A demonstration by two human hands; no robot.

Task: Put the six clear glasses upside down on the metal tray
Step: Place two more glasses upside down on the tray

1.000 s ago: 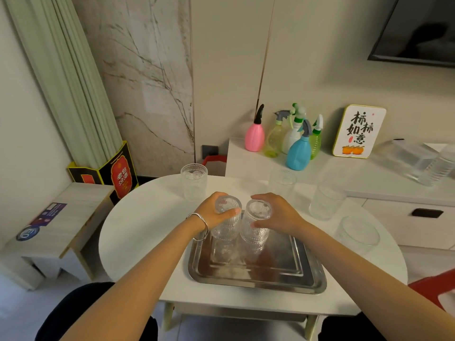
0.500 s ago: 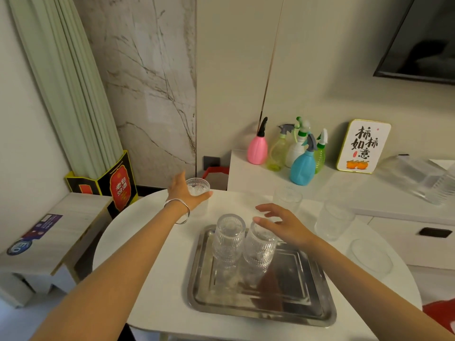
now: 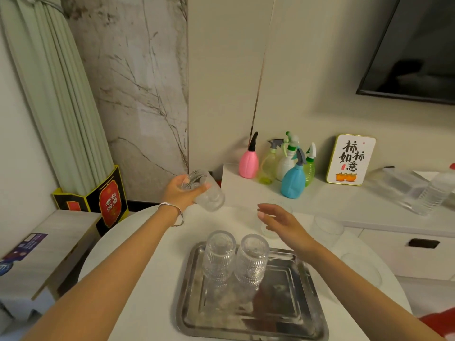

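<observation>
Two ribbed clear glasses, one on the left (image 3: pixel 218 257) and one on the right (image 3: pixel 251 259), stand upside down side by side at the back of the metal tray (image 3: pixel 305 316). My left hand (image 3: pixel 181 193) holds a third clear glass (image 3: pixel 208 193) tilted in the air above the table's far left. My right hand (image 3: pixel 280 222) hovers open, fingers spread, over a plain upright glass (image 3: pixel 269 228) behind the tray. Two more plain glasses stand to the right, the farther one (image 3: pixel 326 230) upright near the cabinet and the nearer one (image 3: pixel 360 269) by the table's right edge.
The round white table (image 3: pixel 147 254) carries the tray. Behind it a low white cabinet (image 3: pixel 369 207) holds several spray bottles (image 3: pixel 293 178), a small sign (image 3: pixel 350 159) and a water bottle (image 3: pixel 435 190). A wooden stool (image 3: pixel 37 247) stands at left.
My left hand left the tray, reached the far-left glass, lifted it and tipped it sideways. My right hand let go of the right tray glass and moved back toward the plain glass.
</observation>
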